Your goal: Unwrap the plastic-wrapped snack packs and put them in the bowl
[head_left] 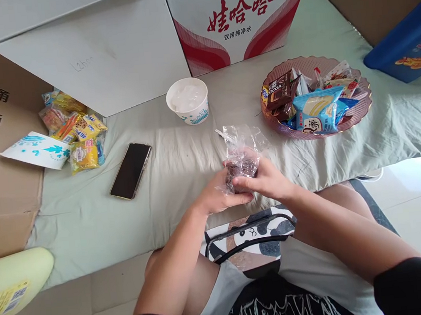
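Both of my hands close round a clear plastic bag (242, 166) with something dark brown inside; what exactly it holds I cannot make out. My left hand (216, 193) supports the bag from below and the left. From the right, my right hand (265, 174) grips it, thumb across the front. The bag's loose, crumpled top stands up above my fingers. Beyond it, a white paper bowl (187, 102) with a blue pattern contains whitish, translucent stuff. To the right lies a pink scalloped plate (359, 107) heaped with wrapped snacks, among them a blue packet (318, 111).
A black phone (131, 171) lies on the green cloth (174, 166). Several wrapped snacks (84, 140) and a patterned paper piece (37, 150) are at left. White boxes (241, 24) line the back. A blue container (405, 42) stands right, a yellow-green bottle (16, 278) lower left.
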`<state>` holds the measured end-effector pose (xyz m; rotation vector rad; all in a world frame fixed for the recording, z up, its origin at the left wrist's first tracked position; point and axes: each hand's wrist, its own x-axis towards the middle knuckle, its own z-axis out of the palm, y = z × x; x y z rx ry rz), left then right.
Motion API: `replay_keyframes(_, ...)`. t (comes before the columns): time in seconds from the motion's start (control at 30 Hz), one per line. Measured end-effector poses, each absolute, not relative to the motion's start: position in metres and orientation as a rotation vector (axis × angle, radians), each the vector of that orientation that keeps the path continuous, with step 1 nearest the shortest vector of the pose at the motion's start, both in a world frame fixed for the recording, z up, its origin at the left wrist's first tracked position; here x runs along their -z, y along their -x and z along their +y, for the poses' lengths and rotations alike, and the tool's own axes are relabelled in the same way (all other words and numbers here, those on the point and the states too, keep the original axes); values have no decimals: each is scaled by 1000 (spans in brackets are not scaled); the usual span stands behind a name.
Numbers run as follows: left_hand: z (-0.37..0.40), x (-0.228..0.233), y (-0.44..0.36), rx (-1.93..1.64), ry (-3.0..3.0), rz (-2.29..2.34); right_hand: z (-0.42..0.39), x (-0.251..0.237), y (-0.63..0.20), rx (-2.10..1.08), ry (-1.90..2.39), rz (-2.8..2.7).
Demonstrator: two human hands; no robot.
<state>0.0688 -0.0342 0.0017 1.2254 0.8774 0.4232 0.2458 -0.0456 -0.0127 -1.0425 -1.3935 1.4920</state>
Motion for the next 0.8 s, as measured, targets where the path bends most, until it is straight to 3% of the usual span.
replay_keyframes(0.13,-35,0,-74,-427,-1116,834,-45,11,-247,-1445,966,-1444)
replay_keyframes(0.4,-35,4,-78,-812,-889,877,-46,14,-249,-600,917,-1976)
replay_keyframes(0.63,-31,-1,-61,-1009,-763,822,-46,16,-243,-537,902,-2029)
replay_keyframes(0.8,-30,-3,-56,-1021,-689,767,-48,21,-237,-287,997,-1997)
